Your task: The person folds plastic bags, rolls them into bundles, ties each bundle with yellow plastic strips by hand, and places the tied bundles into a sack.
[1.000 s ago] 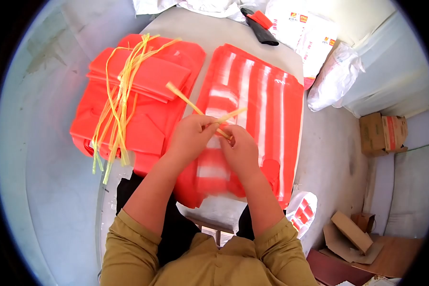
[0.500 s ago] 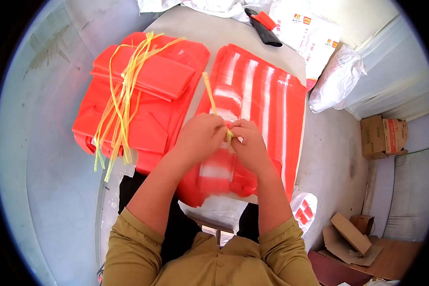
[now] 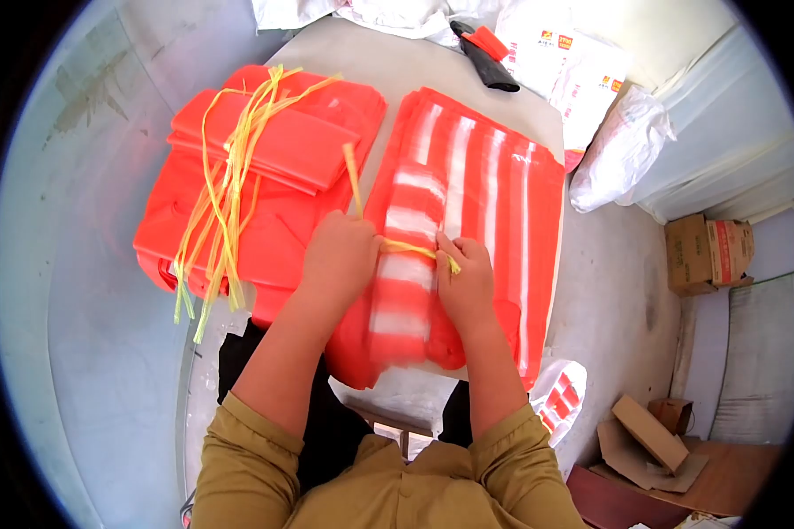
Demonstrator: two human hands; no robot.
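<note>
A yellow plastic strip [image 3: 410, 249] is pulled taut across the top of a folded bundle of red-and-white striped plastic bags [image 3: 403, 295]. My left hand [image 3: 340, 257] is closed on the strip at the bundle's left side, and a loose end sticks up beyond its knuckles. At the right side, my right hand [image 3: 468, 278] pinches the strip, with a short tail showing past the fingers. Whether the strip passes underneath the bundle is hidden. Beneath lies a flat stack of striped red plastic bags [image 3: 505, 207].
On the left is a pile of folded red plastic [image 3: 172, 216], with several yellow strips [image 3: 236, 167] draped over it. The table [image 3: 344, 53] also bears a black-and-red item [image 3: 488, 62] at the back. White sacks [image 3: 626, 150] stand behind; cardboard boxes [image 3: 690, 256] sit at right.
My hands have moved apart from close together over the bundle, left hand leftward and right hand slightly right and down. The yellow strip now stretches between them.
</note>
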